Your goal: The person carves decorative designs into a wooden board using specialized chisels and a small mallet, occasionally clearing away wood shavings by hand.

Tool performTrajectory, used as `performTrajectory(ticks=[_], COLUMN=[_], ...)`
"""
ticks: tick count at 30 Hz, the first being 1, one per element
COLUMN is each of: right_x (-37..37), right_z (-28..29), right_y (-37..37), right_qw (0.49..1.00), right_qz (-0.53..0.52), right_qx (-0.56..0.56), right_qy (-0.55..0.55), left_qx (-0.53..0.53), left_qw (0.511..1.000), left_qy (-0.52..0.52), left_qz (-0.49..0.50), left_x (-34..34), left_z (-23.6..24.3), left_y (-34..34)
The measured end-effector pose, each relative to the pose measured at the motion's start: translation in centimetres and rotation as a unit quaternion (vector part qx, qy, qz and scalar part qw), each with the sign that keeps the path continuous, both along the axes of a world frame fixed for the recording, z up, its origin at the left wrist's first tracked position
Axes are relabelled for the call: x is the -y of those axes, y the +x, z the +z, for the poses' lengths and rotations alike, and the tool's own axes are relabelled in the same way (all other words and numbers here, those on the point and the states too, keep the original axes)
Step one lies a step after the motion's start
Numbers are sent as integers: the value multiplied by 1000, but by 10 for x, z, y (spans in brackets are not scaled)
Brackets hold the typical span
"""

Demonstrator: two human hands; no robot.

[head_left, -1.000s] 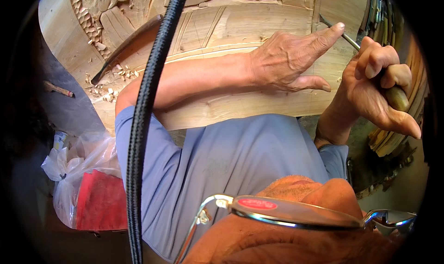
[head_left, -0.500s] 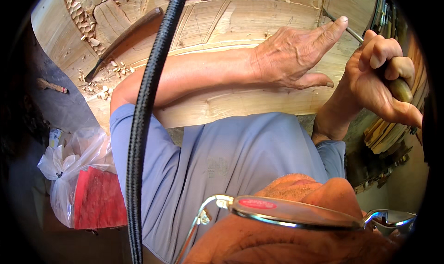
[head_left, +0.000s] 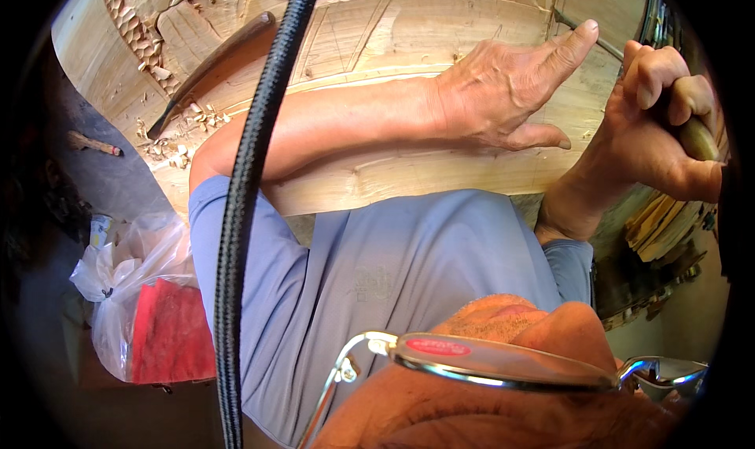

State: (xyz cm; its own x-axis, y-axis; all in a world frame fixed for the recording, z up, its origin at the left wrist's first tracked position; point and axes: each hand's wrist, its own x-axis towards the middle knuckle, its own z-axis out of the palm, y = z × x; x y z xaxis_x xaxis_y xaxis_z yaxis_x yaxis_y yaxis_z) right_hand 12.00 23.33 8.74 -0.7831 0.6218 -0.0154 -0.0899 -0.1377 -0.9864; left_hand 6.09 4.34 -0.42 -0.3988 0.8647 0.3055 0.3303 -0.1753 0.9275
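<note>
A carving chisel (head_left: 698, 140) is in my right hand (head_left: 664, 123). The fingers curl round its rounded wooden handle, and the thin metal shaft runs up and left to a dark tip on the pale carved wood panel (head_left: 440, 166). My left hand (head_left: 503, 95) rests on the panel, its thumb and index finger stretched out. The index fingertip is beside the shaft; whether it touches cannot be made out. A second chisel (head_left: 228, 56) with a long brown handle lies on the panel at the left, its dark blade among wood chips (head_left: 206, 117).
Carved relief (head_left: 181, 24) covers the panel's far left. A black braided cable (head_left: 248, 158) crosses the view. At lower left are a clear plastic bag (head_left: 110, 315) and a red thing (head_left: 174, 331). Thin pieces of wood (head_left: 664, 225) are stacked at the right.
My right hand has shifted right with the chisel handle. My left hand has edged slightly up and right, still stretched over the panel.
</note>
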Motion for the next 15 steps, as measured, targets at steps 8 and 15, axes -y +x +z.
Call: performTrajectory(ticks=[8, 15], right_x=[-16, 6], right_z=[14, -10], right_y=[4, 14], right_qw=[999, 982], right_qz=[21, 63], right_qx=[20, -162], right_qy=[-28, -69], left_qx=[-10, -34], left_qw=[1000, 999], left_qy=[-17, 0], left_qz=[-8, 6], left_x=[-7, -13], left_z=[12, 1], left_y=[1, 9])
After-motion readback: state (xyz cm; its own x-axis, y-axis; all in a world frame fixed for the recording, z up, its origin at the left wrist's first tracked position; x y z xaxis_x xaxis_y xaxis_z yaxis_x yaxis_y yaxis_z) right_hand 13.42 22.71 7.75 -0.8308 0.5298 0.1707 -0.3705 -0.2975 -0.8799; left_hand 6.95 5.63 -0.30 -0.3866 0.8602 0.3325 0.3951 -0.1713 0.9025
